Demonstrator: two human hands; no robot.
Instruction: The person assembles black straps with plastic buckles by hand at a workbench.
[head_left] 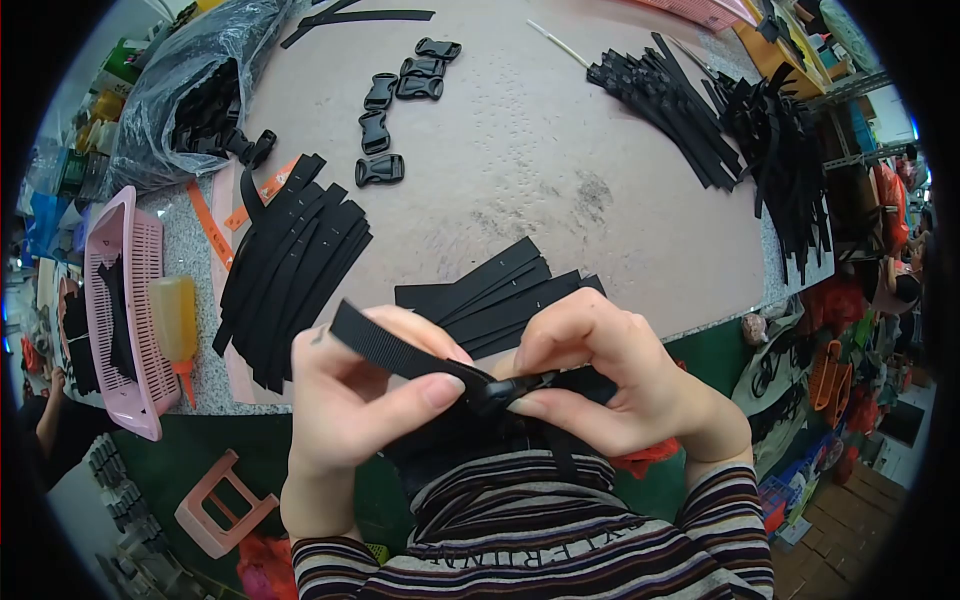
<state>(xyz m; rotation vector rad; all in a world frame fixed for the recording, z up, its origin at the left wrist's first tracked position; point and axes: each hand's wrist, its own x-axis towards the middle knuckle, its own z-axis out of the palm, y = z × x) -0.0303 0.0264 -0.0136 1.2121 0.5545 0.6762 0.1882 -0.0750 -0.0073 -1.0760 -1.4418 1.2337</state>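
Note:
Close to my chest, my left hand pinches a black webbing strap between thumb and fingers, its free end sticking up past the hand. The strap runs to a black plastic buckle between my two hands. My right hand grips that buckle between thumb and fingertips. How the strap passes through the buckle is hidden by my fingers. Just beyond my hands, a fan of black straps lies on the table. Several side-release buckles rest farther off.
At left lie a larger strap pile, a plastic bag of buckles, a pink basket and a glue bottle. More strap bundles are at back right. A pink stool stands on the floor.

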